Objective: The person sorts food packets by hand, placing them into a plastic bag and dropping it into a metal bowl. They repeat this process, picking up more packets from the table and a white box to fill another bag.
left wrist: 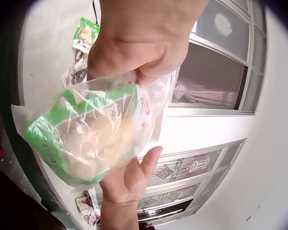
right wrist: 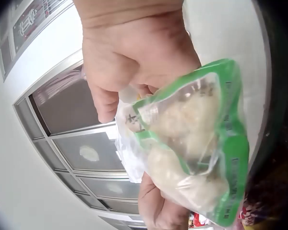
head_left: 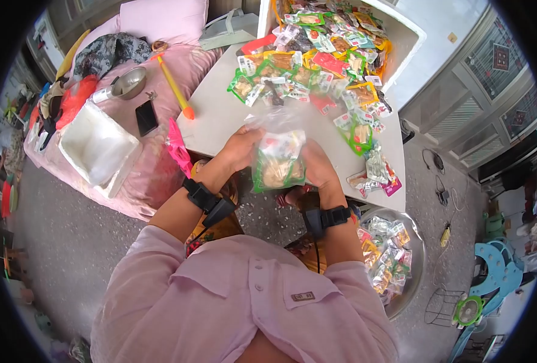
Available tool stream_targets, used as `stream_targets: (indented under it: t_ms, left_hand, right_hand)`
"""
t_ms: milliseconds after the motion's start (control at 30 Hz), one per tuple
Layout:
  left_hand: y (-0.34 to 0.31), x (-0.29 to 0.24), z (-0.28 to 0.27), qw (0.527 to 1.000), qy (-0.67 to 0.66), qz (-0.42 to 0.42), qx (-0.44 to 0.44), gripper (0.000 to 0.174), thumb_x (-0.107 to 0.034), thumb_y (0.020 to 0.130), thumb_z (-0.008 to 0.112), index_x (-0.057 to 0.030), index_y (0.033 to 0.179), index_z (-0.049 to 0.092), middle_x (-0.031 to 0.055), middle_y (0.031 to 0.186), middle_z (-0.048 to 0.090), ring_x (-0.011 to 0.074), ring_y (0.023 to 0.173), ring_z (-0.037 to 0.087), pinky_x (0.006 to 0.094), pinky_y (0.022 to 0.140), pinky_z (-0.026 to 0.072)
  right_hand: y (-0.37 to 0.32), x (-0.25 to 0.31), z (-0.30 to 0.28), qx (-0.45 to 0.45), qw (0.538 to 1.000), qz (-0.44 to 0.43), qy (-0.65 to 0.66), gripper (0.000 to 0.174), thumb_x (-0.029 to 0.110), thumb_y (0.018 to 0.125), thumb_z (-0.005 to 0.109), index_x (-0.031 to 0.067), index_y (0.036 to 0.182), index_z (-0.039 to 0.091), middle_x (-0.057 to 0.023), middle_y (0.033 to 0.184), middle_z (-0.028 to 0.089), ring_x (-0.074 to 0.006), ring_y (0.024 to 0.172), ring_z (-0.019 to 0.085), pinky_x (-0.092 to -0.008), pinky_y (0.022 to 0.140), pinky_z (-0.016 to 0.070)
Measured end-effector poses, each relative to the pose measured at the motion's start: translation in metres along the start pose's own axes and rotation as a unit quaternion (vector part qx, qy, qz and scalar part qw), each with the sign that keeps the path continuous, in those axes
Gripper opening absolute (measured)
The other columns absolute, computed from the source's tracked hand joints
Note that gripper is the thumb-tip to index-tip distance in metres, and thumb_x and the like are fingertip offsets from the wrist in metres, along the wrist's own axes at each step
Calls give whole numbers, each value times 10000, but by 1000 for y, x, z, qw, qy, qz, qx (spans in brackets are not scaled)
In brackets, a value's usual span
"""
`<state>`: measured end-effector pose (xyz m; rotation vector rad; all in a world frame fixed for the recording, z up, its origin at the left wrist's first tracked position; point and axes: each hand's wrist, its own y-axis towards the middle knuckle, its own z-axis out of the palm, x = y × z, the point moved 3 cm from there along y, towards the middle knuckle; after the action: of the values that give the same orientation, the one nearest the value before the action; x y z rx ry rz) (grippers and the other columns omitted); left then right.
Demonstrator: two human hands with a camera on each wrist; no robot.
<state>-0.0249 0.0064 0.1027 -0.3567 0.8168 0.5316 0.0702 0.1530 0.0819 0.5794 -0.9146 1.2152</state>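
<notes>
My left hand [head_left: 243, 147] pinches the upper side of a clear plastic bag [left wrist: 158, 98] above the table's front edge. Inside the bag is a green-edged food packet [head_left: 277, 171] with pale pieces showing through its window. On the packet's other side is my right hand [head_left: 320, 164], its palm turned toward it. In the left wrist view the right hand [left wrist: 129, 179] has its thumb raised apart from the bag, the fingers partly hidden behind the packet. The right wrist view shows the packet [right wrist: 192, 143] large, right below the right hand [right wrist: 134, 52].
Many small food packets [head_left: 304, 69] spill from a white foam box [head_left: 404, 45] onto the pale table [head_left: 214, 124]. A metal basin [head_left: 418, 260] of packets stands low at the right. To the left, a pink-covered bed [head_left: 153, 187] bears an empty foam box [head_left: 87, 130] and a phone [head_left: 147, 117].
</notes>
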Motion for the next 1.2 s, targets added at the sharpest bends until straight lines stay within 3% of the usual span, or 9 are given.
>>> stream_targets:
  t_ms: [267,367,467,567,667,833,967,1067,1200]
  left_hand:
    - [-7,24,-3,996,-64,10,59,360,-238,823,481,-33,1111,409,97,1048,516,222,987,494,373,867,383]
    - [-19,31,2,979,-155,-29,128,488,-342,798,505,-61,1174,373,71,1139,471,214,1066,439,365,903,343]
    - [-21,51,-12,974,-131,-43,178,597,-402,765,531,-75,1222,329,58,1202,422,207,1116,392,364,914,331]
    - [-35,39,10,985,-78,-28,152,621,-369,744,574,-68,1224,319,63,1200,421,209,1104,407,363,912,338]
    - [-32,51,0,980,-84,-44,175,653,-317,715,622,-58,1227,310,73,1187,429,213,1085,425,372,909,346]
    - [-29,56,-10,995,-92,-34,10,294,-48,758,515,-16,1048,473,89,990,545,184,884,549,322,778,455]
    - [-36,52,-3,997,-77,4,4,275,-43,769,500,-17,1042,479,76,989,546,173,885,543,316,773,449]
    - [-48,43,0,1000,-2,27,9,264,-29,775,485,-24,1039,484,54,982,547,154,889,530,302,785,432]
    - [-63,49,3,997,68,7,36,258,-29,780,489,-19,1038,482,33,975,539,113,892,499,270,799,398]
  right_hand:
    - [-39,1,1,-118,954,-50,-273,64,96,786,511,42,795,544,-7,734,541,-102,664,491,-241,604,405]
    - [-63,33,41,-67,873,-239,-421,67,93,788,506,33,769,530,3,676,521,-77,624,466,-217,567,386]
    - [-56,32,24,-99,866,-176,-457,72,88,786,510,22,760,525,3,665,499,-62,611,441,-199,552,369]
    - [-60,23,16,-83,948,-121,-283,74,85,791,505,22,754,523,5,657,488,-65,608,434,-199,551,367]
    - [-55,15,10,-92,921,-135,-353,72,80,795,501,28,751,523,13,657,486,-57,607,426,-200,549,369]
    - [-60,-7,5,-147,974,-78,-155,82,79,811,482,19,772,523,7,670,509,-59,617,447,-205,554,386]
    - [-66,-19,0,-144,982,-62,-106,89,73,822,457,7,819,516,-21,741,539,-81,677,488,-216,612,411]
    - [-69,-24,-7,-4,997,-75,-4,95,59,818,443,-1,862,502,-46,831,551,-100,742,507,-233,677,420]
    - [-90,6,26,-19,994,-106,-35,129,40,804,437,2,911,498,-69,906,557,-114,790,516,-249,718,421]
